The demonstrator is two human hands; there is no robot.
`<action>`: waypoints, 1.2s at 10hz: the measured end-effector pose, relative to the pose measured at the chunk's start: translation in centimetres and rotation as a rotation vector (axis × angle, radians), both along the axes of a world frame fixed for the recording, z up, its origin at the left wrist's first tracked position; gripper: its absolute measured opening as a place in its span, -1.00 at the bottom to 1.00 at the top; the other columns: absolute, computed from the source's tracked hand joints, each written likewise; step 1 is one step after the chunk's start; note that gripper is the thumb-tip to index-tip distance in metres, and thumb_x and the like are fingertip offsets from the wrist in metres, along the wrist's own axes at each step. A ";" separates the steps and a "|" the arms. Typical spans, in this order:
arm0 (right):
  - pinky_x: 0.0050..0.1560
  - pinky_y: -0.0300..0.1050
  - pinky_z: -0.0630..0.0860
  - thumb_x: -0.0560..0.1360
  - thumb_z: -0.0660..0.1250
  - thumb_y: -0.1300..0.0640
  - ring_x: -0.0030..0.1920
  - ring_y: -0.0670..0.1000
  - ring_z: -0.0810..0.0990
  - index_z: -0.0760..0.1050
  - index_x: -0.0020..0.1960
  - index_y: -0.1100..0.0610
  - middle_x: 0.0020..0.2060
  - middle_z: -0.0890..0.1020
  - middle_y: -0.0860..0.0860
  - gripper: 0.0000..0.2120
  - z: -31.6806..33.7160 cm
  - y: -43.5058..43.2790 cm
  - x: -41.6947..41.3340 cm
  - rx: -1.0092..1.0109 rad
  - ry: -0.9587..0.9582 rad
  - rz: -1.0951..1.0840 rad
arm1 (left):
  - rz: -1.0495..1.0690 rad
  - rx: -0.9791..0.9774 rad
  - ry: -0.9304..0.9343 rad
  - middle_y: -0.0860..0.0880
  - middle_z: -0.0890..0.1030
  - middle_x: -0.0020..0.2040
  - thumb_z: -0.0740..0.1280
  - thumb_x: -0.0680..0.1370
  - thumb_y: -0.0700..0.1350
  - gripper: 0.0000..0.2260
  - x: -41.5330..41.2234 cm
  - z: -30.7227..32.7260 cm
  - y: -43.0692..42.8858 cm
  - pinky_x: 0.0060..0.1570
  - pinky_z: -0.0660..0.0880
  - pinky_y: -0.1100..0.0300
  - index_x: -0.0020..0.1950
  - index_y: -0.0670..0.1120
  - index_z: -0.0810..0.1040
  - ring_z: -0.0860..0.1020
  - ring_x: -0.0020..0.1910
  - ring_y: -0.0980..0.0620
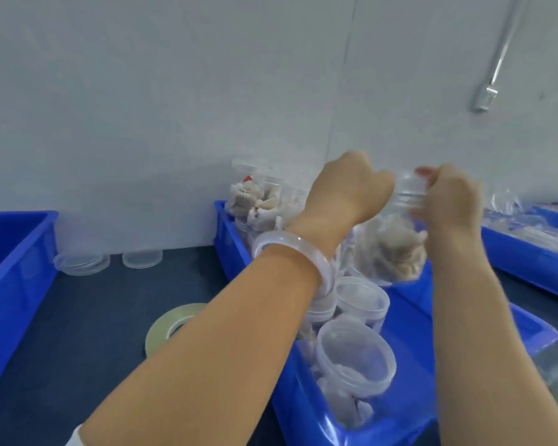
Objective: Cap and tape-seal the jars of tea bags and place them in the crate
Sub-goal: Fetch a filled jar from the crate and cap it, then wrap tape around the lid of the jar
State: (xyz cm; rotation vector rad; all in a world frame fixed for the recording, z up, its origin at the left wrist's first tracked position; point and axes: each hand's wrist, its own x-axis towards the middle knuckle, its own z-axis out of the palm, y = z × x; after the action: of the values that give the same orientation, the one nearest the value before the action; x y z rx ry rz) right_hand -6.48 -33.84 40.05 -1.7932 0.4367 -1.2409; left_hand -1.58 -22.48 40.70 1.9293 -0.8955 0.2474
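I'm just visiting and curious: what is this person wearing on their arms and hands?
The left forearm is bare, with a thick, pale, translucent bangle round the wrist. A scrap of white sleeve shows at the picture's bottom edge. The right forearm is bare too, with nothing worn that shows. No gloves are visible.

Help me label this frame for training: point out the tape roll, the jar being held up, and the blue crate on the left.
tape roll [158, 333], head view, flat face of its ring.
held jar [390, 252], head view, its tea-bag-filled body.
left crate [16, 268], head view, its blue side wall.
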 end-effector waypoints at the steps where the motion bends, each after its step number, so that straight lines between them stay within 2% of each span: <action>1: 0.25 0.15 0.44 0.44 0.13 0.15 0.00 0.06 0.44 0.55 0.16 0.28 -0.21 0.49 -0.01 -0.60 -3.7 -1.3 2.0 0.281 -0.038 0.053 | 0.071 0.172 -0.101 -0.19 0.55 -0.24 0.22 0.56 -0.01 -0.72 0.8 -1.6 -0.4 -0.16 0.33 0.12 -0.27 -0.14 0.49 0.50 -0.11 -0.23; 2: -0.06 -0.05 0.51 0.52 0.08 0.25 -0.14 -0.01 0.49 0.62 -0.06 0.13 -0.22 0.51 -0.07 -0.68 -5.3 -1.5 2.9 0.357 -0.033 0.054 | 0.092 0.298 -0.153 -0.19 0.62 -0.02 0.17 0.60 0.01 -0.69 1.5 -2.6 -0.7 -0.06 0.36 0.09 -0.07 -0.18 0.57 0.53 0.00 -0.19; 3: -0.03 0.01 0.52 0.52 0.05 0.26 -0.09 0.03 0.52 0.57 -0.16 0.06 -0.06 0.57 0.03 -0.66 -6.4 -1.4 3.4 0.371 -0.016 0.057 | 0.128 0.403 -0.258 -0.10 0.62 0.03 0.13 0.62 0.04 -0.71 2.0 -3.4 -0.8 -0.07 0.28 0.10 -0.22 -0.03 0.48 0.51 0.01 -0.13; 4: 0.18 0.03 0.46 0.53 0.08 0.24 0.03 0.02 0.52 0.60 -0.01 0.12 -0.05 0.59 -0.02 -0.70 -6.3 -1.3 3.9 0.378 -0.030 0.053 | 0.137 0.448 -0.352 -0.07 0.62 0.09 0.10 0.63 0.09 -0.70 2.5 -4.0 -0.7 0.01 0.27 0.08 -0.10 0.00 0.54 0.50 0.04 -0.10; 5: 0.09 -0.07 0.45 0.58 0.11 0.12 -0.04 -0.08 0.52 0.58 -0.01 0.08 -0.11 0.60 -0.11 -0.74 -6.6 -1.0 4.2 0.283 -0.056 -0.003 | 0.111 0.471 -0.435 -0.01 0.56 0.25 0.13 0.61 0.17 -0.65 2.8 -4.6 -0.4 0.27 0.25 0.02 0.21 0.02 0.55 0.46 0.26 -0.07; 6: -0.03 -0.10 0.41 0.61 0.08 -0.06 -0.11 -0.04 0.50 0.60 -0.13 0.04 -0.17 0.61 -0.03 -0.63 -7.0 -1.0 4.2 0.177 -0.054 -0.051 | 0.136 0.505 -0.536 0.02 0.56 0.22 0.14 0.60 0.18 -0.66 3.0 -5.0 -0.6 0.27 0.25 0.01 0.28 0.07 0.51 0.46 0.26 -0.05; 7: -0.14 -0.20 0.38 0.62 0.11 -0.07 -0.17 -0.10 0.51 0.58 -0.14 0.04 -0.17 0.62 -0.01 -0.65 -7.1 -1.1 4.0 0.097 -0.007 -0.050 | 0.172 0.495 -0.564 0.03 0.56 0.21 0.13 0.61 0.18 -0.66 3.2 -5.3 -0.8 0.26 0.24 0.00 0.27 0.09 0.50 0.45 0.26 -0.04; 8: -0.13 -0.08 0.37 0.63 0.11 -0.06 -0.17 0.05 0.49 0.53 -0.20 0.19 -0.20 0.56 0.18 -0.58 -7.2 -0.5 3.6 -0.045 0.051 -0.084 | 0.173 0.508 -0.536 0.01 0.45 0.38 0.11 0.62 0.16 -0.63 2.9 -5.5 -0.8 0.41 0.05 -0.14 0.38 0.09 0.41 0.24 0.46 -0.06; 9: 0.24 -0.01 0.26 0.61 0.18 -0.02 0.24 0.14 0.40 0.58 0.03 0.17 0.13 0.55 0.17 -0.70 -6.4 0.6 2.9 -0.294 0.052 -0.258 | 0.183 0.426 -0.562 0.02 0.32 0.48 0.10 0.65 0.08 -0.61 2.6 -5.2 0.1 0.46 -0.10 -0.16 0.47 0.07 0.30 0.03 0.54 -0.03; 10: 0.23 -0.12 0.26 0.56 0.25 0.09 0.25 0.16 0.40 0.60 0.06 0.18 0.09 0.59 0.14 -0.77 -4.6 3.2 2.5 -0.471 -0.052 -0.254 | 0.181 0.287 -0.531 0.06 0.41 0.43 0.13 0.65 -0.02 -0.64 2.8 -4.2 2.3 0.48 -0.02 -0.08 0.45 0.05 0.33 0.10 0.52 -0.01; 11: 0.09 -0.17 0.29 0.49 0.26 0.17 0.08 0.18 0.50 0.62 -0.02 0.18 -0.07 0.65 0.12 -0.81 -3.2 7.8 3.8 -0.550 -0.123 -0.099 | 0.272 0.229 -0.504 -0.02 0.51 0.32 0.16 0.61 -0.10 -0.66 3.8 -3.2 5.8 0.40 0.16 0.02 0.39 -0.01 0.41 0.29 0.43 -0.07; 12: 0.10 -0.07 0.37 0.49 0.27 0.24 0.01 0.19 0.56 0.61 0.02 0.19 -0.06 0.67 0.13 -0.82 -3.1 13.1 6.8 -0.534 -0.063 0.127 | 0.397 0.249 -0.432 -0.12 0.57 0.17 0.16 0.59 -0.14 -0.71 5.4 -3.0 10.9 0.18 0.34 0.05 0.29 -0.07 0.48 0.45 0.22 -0.14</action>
State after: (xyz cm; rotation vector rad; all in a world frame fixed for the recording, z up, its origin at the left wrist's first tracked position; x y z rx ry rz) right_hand 0.35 -20.72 36.90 -2.1747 -0.0576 -1.4063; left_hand 3.87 -11.57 37.66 2.3272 -0.8354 0.8468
